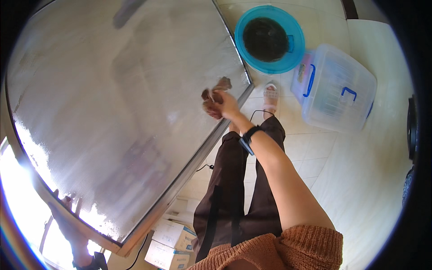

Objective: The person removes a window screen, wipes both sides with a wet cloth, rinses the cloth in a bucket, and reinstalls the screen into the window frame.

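A large framed panel (pixel 141 84), wet-looking and finely textured like mesh, leans before me and fills the left of the view. My right hand (pixel 228 104), with a black-strapped watch on its wrist, holds a bunched brown cloth (pixel 214 101) against or just over the panel near its right edge; contact is hard to tell. At the lower left, my left hand (pixel 69 222) is wrapped over the panel's frame (pixel 98 236), fingers on the panel side. Bright backlight washes out part of that hand.
A turquoise bucket (pixel 293 20) of dark water (pixel 265 39) stands beyond the panel's right corner. Beside it is a clear plastic storage box (pixel 341 89) with blue handles. White cartons (pixel 170 236) sit under the panel, near a black cable (pixel 139 251). My foot (pixel 270 94) stands near the bucket.
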Demonstrator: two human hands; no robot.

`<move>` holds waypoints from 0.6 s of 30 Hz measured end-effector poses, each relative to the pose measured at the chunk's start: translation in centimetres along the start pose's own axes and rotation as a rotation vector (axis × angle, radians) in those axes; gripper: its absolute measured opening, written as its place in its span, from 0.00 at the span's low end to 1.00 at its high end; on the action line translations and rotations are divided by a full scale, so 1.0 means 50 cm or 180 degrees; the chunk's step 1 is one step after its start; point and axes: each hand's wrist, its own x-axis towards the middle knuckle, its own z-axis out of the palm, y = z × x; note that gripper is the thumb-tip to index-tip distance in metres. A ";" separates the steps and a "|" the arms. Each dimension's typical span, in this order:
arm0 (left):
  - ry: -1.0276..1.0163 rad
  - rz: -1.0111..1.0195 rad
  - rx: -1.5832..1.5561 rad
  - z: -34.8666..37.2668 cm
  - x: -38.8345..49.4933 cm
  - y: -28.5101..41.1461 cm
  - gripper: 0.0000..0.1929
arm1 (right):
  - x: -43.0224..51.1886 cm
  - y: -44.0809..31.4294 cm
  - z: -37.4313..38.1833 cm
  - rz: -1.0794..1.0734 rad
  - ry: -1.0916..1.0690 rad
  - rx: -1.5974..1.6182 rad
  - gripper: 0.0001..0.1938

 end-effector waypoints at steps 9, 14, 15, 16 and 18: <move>-0.0050 -0.0305 0.0472 -0.013 -0.015 -0.021 0.29 | 0.068 0.182 -0.172 0.1653 0.0308 0.2521 0.13; -0.0178 -0.0190 0.0629 -0.016 -0.016 -0.025 0.30 | 0.055 0.107 -0.373 0.1123 0.0175 0.4056 0.15; -0.0128 -0.0340 0.0642 -0.016 -0.018 -0.020 0.30 | 0.063 0.096 -0.405 0.0719 0.0056 0.4013 0.16; -0.0078 -0.0491 0.0653 -0.014 -0.018 -0.016 0.30 | 0.087 0.090 -0.433 0.1247 0.0600 0.3505 0.17; -0.0047 -0.1085 0.0555 -0.010 -0.022 -0.009 0.29 | 0.160 0.107 -0.458 0.0852 0.0835 0.2487 0.16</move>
